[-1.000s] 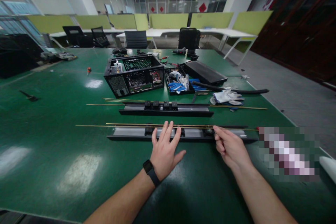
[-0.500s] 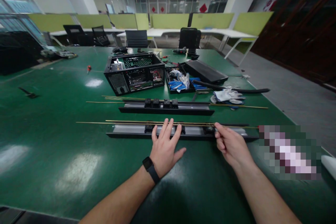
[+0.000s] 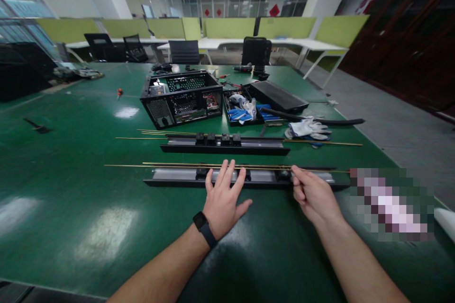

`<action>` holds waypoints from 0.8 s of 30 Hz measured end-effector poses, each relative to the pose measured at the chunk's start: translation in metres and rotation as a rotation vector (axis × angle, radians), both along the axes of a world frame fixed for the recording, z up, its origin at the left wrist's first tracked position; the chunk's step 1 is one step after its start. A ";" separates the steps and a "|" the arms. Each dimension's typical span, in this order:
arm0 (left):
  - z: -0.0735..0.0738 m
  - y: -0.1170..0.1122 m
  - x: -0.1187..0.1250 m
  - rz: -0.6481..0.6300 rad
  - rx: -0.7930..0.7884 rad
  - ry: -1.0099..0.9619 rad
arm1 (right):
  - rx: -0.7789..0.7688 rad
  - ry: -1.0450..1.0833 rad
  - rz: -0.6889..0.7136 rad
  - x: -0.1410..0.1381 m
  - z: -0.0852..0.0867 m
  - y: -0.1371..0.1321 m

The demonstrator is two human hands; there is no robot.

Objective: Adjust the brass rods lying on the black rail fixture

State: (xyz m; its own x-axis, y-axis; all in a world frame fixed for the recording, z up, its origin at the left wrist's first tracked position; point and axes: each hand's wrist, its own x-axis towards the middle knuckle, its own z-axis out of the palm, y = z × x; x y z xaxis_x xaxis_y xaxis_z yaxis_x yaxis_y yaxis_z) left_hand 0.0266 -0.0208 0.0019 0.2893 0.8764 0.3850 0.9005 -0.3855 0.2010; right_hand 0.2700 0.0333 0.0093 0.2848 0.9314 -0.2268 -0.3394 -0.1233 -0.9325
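Note:
Across the near black-edged rail (image 3: pixel 174 183), my left hand (image 3: pixel 224 201) lies with spread fingers, its fingertips over the rail and the thin rods. My right hand (image 3: pixel 314 195) is closed in a pinch on a long thin brass rod (image 3: pixel 124 165) near the rail's right end. That rod runs lengthwise over the rail and sticks out past its left end. A second brass rod (image 3: pixel 167 164) lies alongside. Black blocks sit in the rail; one block (image 3: pixel 283 174) is just left of my right fingertips, others are partly hidden by my left hand.
Behind lies another rail (image 3: pixel 227 150) with several black blocks and brass rods. Farther back are an open computer case (image 3: pixel 185 99), a tray of gloves (image 3: pixel 243 109), a black panel (image 3: pixel 279 96), a loose glove (image 3: pixel 307 129) and a black tube (image 3: pixel 341 122). A pixelated patch covers something at right.
My right hand and the pinched brass rod have shifted very slightly to the right. My left hand stays in place on the rail.

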 end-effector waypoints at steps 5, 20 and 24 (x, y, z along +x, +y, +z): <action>-0.001 0.000 0.000 0.002 0.001 0.005 | -0.005 0.005 0.004 0.001 0.000 0.000; 0.000 0.000 0.000 0.003 0.004 -0.004 | -0.005 -0.026 0.019 0.000 0.001 0.000; 0.000 0.000 0.000 0.002 0.004 -0.002 | -0.001 -0.003 -0.001 0.000 0.001 0.000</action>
